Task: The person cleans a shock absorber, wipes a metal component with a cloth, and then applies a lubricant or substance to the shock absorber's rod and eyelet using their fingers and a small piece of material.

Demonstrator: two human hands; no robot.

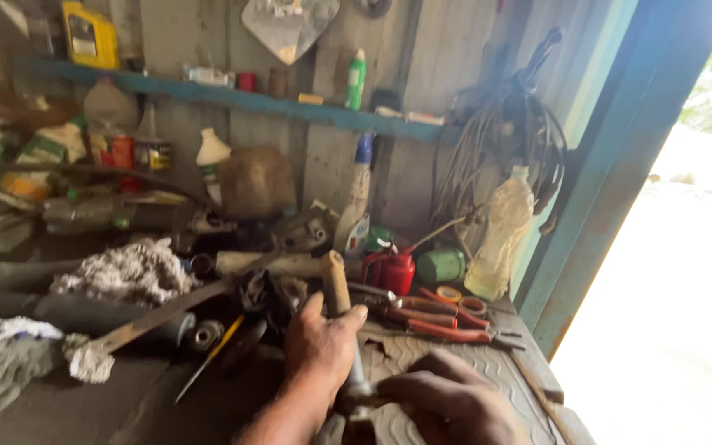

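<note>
Wooden-handled tool, with a pale handle and a metal shank below it, stands almost upright at the bottom middle of the head view, over the front of the cluttered workbench. Far to the left on that bench, a grey crumpled rag lies at the edge, and a second, lighter rag sits heaped further back. Between them a long flat metal bar runs diagonally, its lower end wrapped in cloth. Just right of it lies a thin yellow-handled tool, slanted towards the front. The left hand is clenched around the tool's shank just under the wooden handle, thumb pressed up along the side. The right hand closes on the lower metal end of the same tool, fingers curled over it; what lies beneath them is hidden. Both hands rest above a ribbed grey mat. Behind the hands, red-handled pliers lie in a loose row, near a red oil can and a green can. Furthest right, a clear plastic bottle of yellowish liquid stands against the teal door frame.
</note>
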